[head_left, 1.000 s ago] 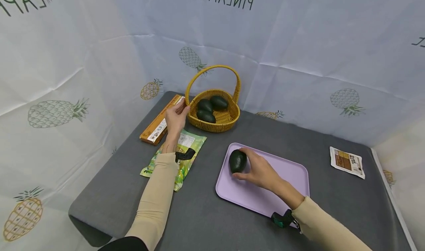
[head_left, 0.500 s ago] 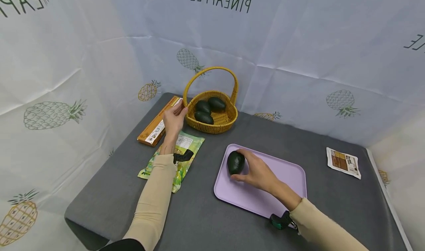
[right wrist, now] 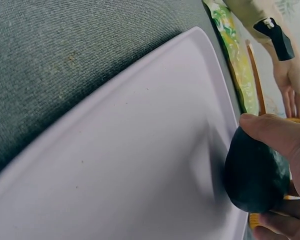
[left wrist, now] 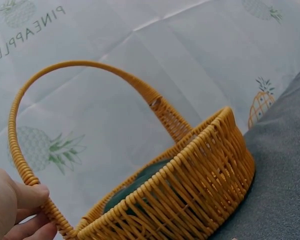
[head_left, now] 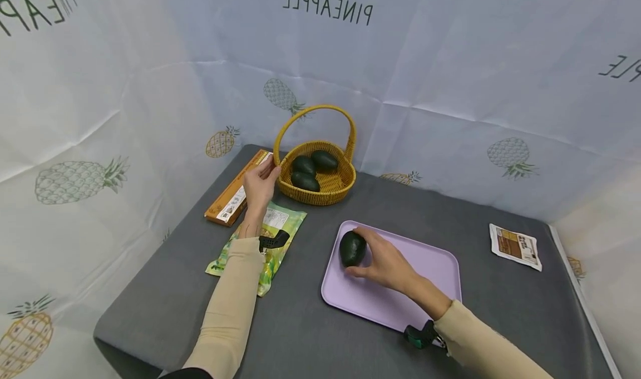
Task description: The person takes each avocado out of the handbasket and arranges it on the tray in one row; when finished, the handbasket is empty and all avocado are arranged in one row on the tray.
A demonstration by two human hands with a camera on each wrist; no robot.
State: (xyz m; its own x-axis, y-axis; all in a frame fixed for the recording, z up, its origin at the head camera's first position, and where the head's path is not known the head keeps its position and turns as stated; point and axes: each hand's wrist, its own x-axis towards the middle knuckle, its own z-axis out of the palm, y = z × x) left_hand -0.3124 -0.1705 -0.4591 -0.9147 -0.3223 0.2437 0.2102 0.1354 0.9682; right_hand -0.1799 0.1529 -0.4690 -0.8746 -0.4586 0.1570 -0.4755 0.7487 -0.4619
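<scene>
My right hand (head_left: 383, 263) grips a dark green avocado (head_left: 353, 249) over the left part of a lilac tray (head_left: 430, 262). In the right wrist view, thumb and fingers wrap the avocado (right wrist: 255, 172) from either side, close over the tray's surface. At the back, my left hand (head_left: 259, 187) pinches the lower left end of the handle of a yellow wicker basket (head_left: 320, 197). Thumb and fingers on that handle show in the left wrist view, where the basket (left wrist: 190, 185) stands on the table. Three more avocados (head_left: 304, 181) lie inside the basket.
A green and yellow packet (head_left: 277, 229) lies under my left forearm. Beside it, a long orange-brown box (head_left: 232, 198) lies along the table's left edge. A small brown and white pouch (head_left: 516, 246) is at the far right. Pineapple-print cloth hangs behind the grey table (head_left: 295, 329).
The whole head view shifts slightly. Both hands keep their places: the right holds the avocado over the tray, the left stays on the basket handle.
</scene>
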